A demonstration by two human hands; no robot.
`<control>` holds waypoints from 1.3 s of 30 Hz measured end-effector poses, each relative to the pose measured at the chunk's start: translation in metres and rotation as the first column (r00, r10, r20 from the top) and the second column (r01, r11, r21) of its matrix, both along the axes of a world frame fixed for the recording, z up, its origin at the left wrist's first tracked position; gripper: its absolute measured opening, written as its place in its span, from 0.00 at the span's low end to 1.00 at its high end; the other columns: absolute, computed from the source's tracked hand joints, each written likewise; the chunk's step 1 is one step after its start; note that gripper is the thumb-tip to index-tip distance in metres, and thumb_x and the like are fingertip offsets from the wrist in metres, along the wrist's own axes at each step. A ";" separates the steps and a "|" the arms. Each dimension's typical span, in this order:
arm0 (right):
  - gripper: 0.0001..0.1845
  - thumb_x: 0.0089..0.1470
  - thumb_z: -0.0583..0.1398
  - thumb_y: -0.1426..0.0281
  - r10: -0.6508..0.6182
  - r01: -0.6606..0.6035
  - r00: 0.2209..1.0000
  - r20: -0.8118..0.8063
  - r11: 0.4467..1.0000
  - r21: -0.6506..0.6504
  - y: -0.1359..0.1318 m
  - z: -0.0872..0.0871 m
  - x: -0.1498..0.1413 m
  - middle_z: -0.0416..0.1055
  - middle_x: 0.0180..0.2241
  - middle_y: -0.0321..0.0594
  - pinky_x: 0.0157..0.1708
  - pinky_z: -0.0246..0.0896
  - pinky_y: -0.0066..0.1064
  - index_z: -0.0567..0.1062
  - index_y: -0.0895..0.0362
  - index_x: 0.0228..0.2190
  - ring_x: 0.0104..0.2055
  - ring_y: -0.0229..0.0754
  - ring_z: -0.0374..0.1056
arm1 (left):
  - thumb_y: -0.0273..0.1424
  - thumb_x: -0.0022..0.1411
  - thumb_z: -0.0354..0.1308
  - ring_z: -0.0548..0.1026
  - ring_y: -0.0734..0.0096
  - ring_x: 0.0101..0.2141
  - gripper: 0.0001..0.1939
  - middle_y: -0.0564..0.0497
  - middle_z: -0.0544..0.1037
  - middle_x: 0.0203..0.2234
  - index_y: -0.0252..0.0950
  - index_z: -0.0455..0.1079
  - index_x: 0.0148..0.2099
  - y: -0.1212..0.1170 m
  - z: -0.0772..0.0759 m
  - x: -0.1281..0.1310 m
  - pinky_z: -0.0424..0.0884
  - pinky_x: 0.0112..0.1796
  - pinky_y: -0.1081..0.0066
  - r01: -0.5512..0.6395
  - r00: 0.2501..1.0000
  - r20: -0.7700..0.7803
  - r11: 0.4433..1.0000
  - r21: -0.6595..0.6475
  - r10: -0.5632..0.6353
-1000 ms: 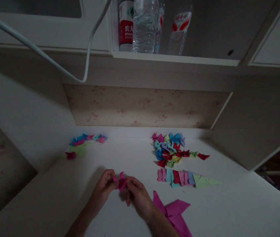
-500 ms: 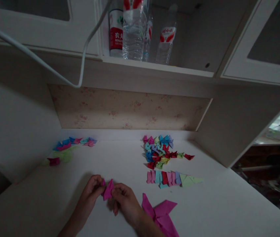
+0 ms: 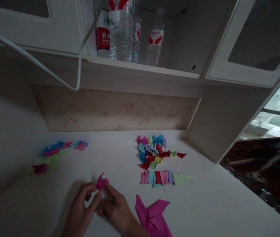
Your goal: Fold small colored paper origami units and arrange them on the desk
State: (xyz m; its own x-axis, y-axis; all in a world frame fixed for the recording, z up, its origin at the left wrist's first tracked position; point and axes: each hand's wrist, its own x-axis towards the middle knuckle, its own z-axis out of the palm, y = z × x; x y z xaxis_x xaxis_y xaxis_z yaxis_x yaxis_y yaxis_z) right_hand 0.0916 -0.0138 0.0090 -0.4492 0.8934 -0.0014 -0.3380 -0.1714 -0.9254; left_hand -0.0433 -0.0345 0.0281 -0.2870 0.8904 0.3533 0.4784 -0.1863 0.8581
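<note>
Both my hands meet low in the middle of the white desk. My left hand and my right hand pinch a small folded magenta paper piece between their fingertips, held just above the desk. Its pointed tip sticks up to the left. A larger folded magenta paper shape lies on the desk right beside my right wrist.
A heap of small folded coloured paper pieces lies at the back, with a row of flat folded strips in front. More folded pieces lie by the left wall. Water bottles stand on the shelf above. A white cable hangs overhead.
The camera has swung right and up, so the hands sit lower and further left in view. The magenta piece has been turned between the fingers.
</note>
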 end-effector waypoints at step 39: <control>0.25 0.53 0.57 0.51 -0.174 0.144 0.969 -0.173 0.974 -0.175 0.007 -0.003 0.002 0.71 0.28 0.37 0.11 0.52 0.23 0.71 0.60 0.41 0.12 0.31 0.60 | 0.45 0.54 0.58 0.68 0.73 0.23 0.18 0.52 0.76 0.30 0.36 0.73 0.37 0.000 0.019 0.009 0.63 0.23 0.75 -0.054 0.968 0.234 0.986 -0.157 0.090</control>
